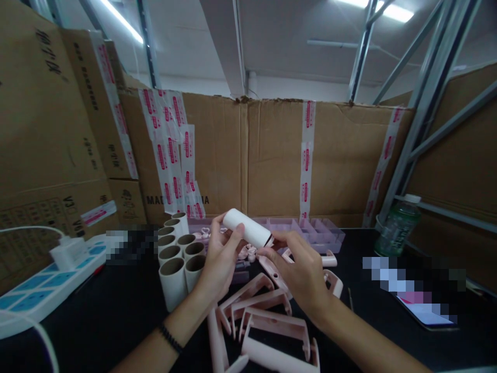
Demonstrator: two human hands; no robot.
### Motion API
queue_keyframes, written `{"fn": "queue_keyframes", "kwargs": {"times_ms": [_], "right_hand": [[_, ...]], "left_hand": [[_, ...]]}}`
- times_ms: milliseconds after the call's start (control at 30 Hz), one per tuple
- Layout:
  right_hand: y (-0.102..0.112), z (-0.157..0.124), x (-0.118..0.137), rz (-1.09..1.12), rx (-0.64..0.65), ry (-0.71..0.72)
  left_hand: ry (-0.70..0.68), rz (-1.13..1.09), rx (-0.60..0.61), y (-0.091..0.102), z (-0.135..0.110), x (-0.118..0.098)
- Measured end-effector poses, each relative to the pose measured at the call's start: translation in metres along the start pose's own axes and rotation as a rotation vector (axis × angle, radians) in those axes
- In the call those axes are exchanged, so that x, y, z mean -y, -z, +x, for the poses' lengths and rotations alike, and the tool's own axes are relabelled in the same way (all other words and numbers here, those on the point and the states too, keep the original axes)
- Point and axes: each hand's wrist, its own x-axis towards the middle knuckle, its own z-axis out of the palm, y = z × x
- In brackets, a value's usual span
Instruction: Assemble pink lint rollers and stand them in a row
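My left hand [223, 254] is closed round a white paper roll [248, 228], thumb on top, holding it tilted with its right end lower. At that end, my right hand [297, 264] pinches the roll's edge between thumb and fingers; a dark line shows there, and the fingertips hide the detail. Under my hands lie several pale pink plastic frames [272, 318] in a loose pile. Small pink parts [248, 253] show between my hands. Left of my left hand stand several upright cardboard tubes [173, 280], hollow ends up.
A purple compartment tray [322, 235] lies behind my hands against a taped cardboard wall [272, 155]. On the left is a white-and-blue power strip [42, 285] with a plugged-in charger [70, 254]. To the right are a green bottle [398, 225] and a partly blurred phone [427, 313].
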Motion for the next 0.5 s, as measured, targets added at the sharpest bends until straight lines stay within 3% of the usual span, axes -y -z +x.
{"fn": "queue_keyframes", "kwargs": {"times_ms": [233, 400, 500], "right_hand": [[0.001, -0.004, -0.003, -0.033, 0.07, 0.036], [0.005, 0.0, 0.004, 0.11, 0.087, 0.09], [0.011, 0.005, 0.009, 0.221, 0.086, 0.04]], "left_hand": [[0.007, -0.016, 0.013, 0.002, 0.002, 0.003], [0.078, -0.089, 0.025, 0.002, 0.002, 0.001], [0.154, -0.113, 0.066, 0.003, 0.001, 0.0]]}}
